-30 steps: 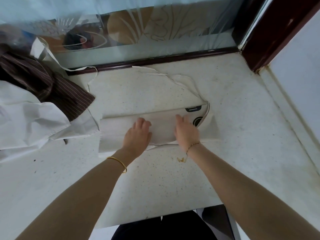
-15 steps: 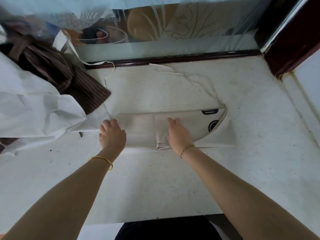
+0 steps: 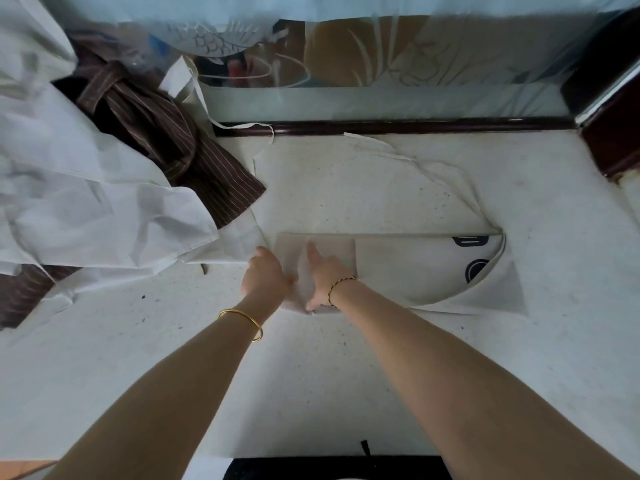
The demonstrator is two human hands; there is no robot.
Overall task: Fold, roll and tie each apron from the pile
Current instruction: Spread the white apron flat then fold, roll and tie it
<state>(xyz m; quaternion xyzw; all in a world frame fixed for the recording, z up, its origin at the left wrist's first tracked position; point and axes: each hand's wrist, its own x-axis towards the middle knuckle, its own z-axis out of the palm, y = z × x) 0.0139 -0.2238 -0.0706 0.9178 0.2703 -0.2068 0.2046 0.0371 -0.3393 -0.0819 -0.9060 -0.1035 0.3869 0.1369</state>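
Observation:
A cream apron (image 3: pixel 415 271) lies on the counter, folded into a long strip, with a dark logo (image 3: pixel 476 270) near its right end. Its thin straps (image 3: pixel 415 157) trail toward the back wall. Both hands are at the strip's left end. My left hand (image 3: pixel 266 271) has its fingers curled at the end edge and grips the cloth. My right hand (image 3: pixel 325 275) lies right beside it and presses on the fabric, forefinger straight. A small ridge of cloth stands up between the two hands.
The pile sits at the left: crumpled white aprons (image 3: pixel 104 209) and a brown striped one (image 3: pixel 166 140). The speckled white counter (image 3: pixel 311 375) ends at a dark sill (image 3: pixel 415 126) under frosted glass. A dark frame (image 3: pixel 609 140) closes the right back corner.
Both hands have slid left along the folded strip from its middle to its left end. My left hand's fingers, flat before, are now curled at the edge.

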